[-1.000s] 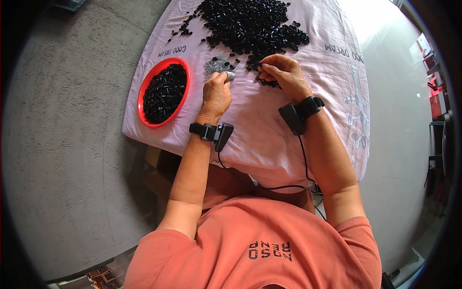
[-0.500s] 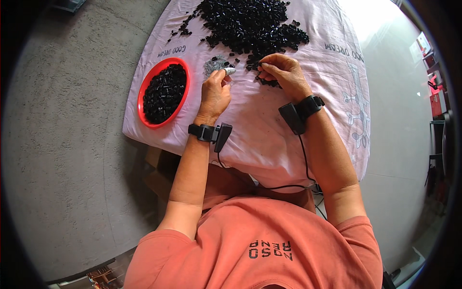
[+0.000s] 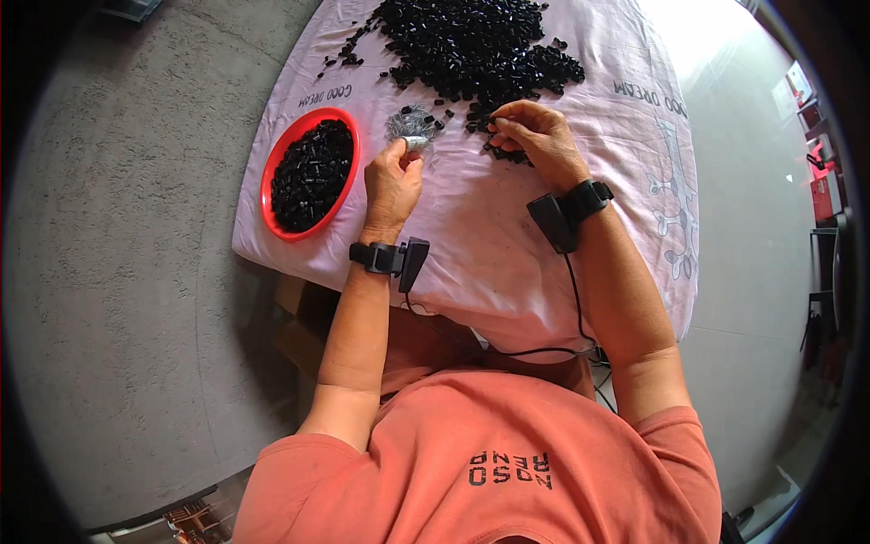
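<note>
My left hand (image 3: 392,189) is closed, with thumb and index finger near each other beside a small heap of thin silvery wire pieces (image 3: 419,121). A whitish wrap (image 3: 416,143) shows at its index fingertip; whether a tiny piece is held there is too small to tell. My right hand (image 3: 542,145) pinches a small black plastic piece (image 3: 493,121) between thumb and index finger, over the near edge of the large pile of black pieces (image 3: 462,45). Left of my left hand stands a red oval basin (image 3: 265,195) filled with similar black pieces.
A pale pink printed cloth (image 3: 471,227) covers the table. Black straps with small boxes sit on both wrists, and a black cable (image 3: 544,351) runs from them past the table's near edge. Grey floor (image 3: 136,272) lies to the left.
My left hand has drawn back slightly to the left and toward me, its wrapped fingertip now at the wire heap's near edge. My right hand has hardly moved.
</note>
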The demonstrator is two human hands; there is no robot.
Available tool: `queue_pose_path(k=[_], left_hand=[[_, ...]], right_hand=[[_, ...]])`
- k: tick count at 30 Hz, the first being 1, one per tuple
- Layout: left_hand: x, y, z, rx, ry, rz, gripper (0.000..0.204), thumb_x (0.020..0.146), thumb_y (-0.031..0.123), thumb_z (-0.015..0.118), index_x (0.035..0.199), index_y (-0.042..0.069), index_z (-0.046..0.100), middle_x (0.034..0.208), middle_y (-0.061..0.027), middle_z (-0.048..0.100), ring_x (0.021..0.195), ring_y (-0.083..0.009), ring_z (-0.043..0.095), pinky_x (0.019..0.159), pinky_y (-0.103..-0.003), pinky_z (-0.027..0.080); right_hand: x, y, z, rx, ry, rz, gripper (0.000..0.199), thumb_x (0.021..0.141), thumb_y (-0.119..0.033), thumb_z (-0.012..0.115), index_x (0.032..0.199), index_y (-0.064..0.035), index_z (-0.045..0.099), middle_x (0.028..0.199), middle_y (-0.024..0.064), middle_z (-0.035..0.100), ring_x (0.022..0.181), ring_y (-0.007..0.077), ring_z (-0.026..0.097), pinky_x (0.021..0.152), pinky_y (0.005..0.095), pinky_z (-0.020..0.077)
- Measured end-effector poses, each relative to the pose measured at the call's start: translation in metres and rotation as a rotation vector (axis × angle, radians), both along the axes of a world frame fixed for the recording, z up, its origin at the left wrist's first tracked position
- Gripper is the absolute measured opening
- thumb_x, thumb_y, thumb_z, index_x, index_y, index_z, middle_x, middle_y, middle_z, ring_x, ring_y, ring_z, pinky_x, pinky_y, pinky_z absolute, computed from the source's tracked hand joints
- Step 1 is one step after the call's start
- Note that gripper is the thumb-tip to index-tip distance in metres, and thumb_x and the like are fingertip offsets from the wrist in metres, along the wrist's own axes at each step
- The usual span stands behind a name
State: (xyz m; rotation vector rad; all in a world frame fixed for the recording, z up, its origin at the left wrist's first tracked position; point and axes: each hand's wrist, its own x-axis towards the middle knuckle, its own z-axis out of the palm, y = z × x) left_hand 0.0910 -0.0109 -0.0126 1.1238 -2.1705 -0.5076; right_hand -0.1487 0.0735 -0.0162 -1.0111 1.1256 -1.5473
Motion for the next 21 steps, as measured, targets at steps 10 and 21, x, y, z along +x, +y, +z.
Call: queue_pose_path(k=[10, 21], left_hand=[[-0.017, 0.014, 0.008, -0.014, -0.119, 0.058, 0.012, 0.078, 0.01, 0.067, 0.079, 0.002, 0.058, 0.07, -0.0169, 0.065, 0.068, -0.0379, 0.065, 0.064, -0.046, 0.051], [-0.035, 0.012, 0.018, -0.137, -0.038, -0.016, 0.012, 0.088, 0.004, 0.062, 0.098, 0.001, 0.068, 0.091, -0.0179, 0.069, 0.084, -0.0333, 0.068, 0.076, -0.038, 0.052]], right_hand=[[0.003, 0.002, 0.004, 0.001, -0.037, -0.013, 0.012, 0.096, -0.008, 0.063, 0.105, -0.002, 0.068, 0.093, 0.007, 0.072, 0.08, 0.0119, 0.069, 0.07, 0.0238, 0.0561], [0.0, 0.001, 0.004, 0.024, 0.017, -0.005, 0.02, 0.098, -0.01, 0.06, 0.116, -0.0036, 0.068, 0.1, 0.0082, 0.072, 0.084, 0.0126, 0.07, 0.076, 0.0242, 0.0569]])
